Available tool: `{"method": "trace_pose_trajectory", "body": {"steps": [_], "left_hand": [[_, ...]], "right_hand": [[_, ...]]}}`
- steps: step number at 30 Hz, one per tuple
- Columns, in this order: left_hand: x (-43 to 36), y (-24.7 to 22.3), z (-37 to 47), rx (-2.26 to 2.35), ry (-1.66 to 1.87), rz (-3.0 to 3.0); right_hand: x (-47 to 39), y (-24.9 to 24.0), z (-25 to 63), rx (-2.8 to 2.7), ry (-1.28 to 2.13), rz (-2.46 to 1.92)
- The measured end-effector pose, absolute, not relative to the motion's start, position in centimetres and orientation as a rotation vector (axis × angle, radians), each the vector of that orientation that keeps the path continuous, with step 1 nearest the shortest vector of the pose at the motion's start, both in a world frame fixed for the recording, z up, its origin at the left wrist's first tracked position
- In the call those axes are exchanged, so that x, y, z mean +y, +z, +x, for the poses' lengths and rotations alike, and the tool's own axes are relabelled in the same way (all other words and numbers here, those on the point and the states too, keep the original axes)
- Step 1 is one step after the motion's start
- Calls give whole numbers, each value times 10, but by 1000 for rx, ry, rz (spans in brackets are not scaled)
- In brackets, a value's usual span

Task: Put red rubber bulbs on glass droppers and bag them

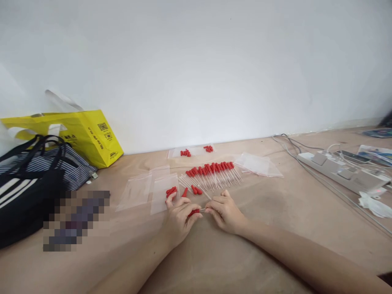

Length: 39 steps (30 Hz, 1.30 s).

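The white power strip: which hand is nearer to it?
Right. The right hand is left of the power strip; the left hand is farther left.

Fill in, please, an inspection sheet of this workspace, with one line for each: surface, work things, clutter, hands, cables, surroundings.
Surface: brown wooden tabletop.
Work things: row of red-ended pale sticks; loose red pieces nearby; clear bags at both sides.
Clutter: yellow bag, striped bag, black bag at left; pixelated object, unidentifiable.
Hands: left hand holds a red piece; right hand pinches a thin stick that runs to it.
Cables: cables beside a white power strip at right, away from both hands.
Surroundings: white wall behind the tabletop.
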<state>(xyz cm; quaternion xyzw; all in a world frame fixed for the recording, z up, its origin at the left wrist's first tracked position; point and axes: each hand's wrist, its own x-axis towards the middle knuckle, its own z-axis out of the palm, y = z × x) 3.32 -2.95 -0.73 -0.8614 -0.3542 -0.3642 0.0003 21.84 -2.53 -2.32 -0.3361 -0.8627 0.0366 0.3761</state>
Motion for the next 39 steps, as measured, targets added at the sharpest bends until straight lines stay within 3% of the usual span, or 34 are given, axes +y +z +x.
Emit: {"method": "trace_pose_trajectory", "body": {"steps": [23, 29, 39], "left_hand": [[-29, 0, 25, -1253, -948, -2711], [-23, -1, 19, -1278, -846, -2670], [-10, -13, 2, -1581, -862, -2356]], "right_hand": [[-22, -18, 225, -2328, 159, -855], [-24, -14, 231, -2403, -63, -947], [31, -25, 275, -1670, -98, -1927]]}}
